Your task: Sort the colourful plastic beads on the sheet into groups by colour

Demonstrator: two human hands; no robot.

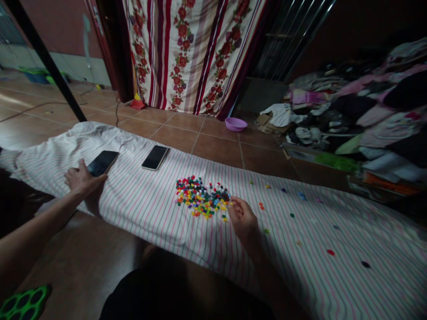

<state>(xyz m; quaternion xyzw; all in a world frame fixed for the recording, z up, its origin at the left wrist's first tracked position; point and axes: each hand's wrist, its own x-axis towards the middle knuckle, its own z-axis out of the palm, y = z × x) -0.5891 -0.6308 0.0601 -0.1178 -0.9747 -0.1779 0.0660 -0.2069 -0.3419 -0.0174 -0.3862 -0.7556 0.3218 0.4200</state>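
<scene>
A heap of tiny coloured pieces (200,198) lies on a striped cloth (160,200). My right hand (245,220) is at the heap's right edge, fingers curled and thumb close to them; whatever they pinch, if anything, is too small to make out. Over on the left, my left hand (83,178) rests with thumb and fingers apart at the near edge of a dark phone (103,163). Between that phone and the heap lies a second phone (155,158). Right of my right hand, small pieces lie scattered by colour, among them orange ones (261,206) and a red one (330,252).
Beyond the cloth, a purple basin (235,125) stands on the tiled floor before a flowered curtain (187,53). Clothes and shoes (333,106) are piled at the right. A dark pole (50,62) slants across the upper left. A green-framed object (25,304) is at bottom left.
</scene>
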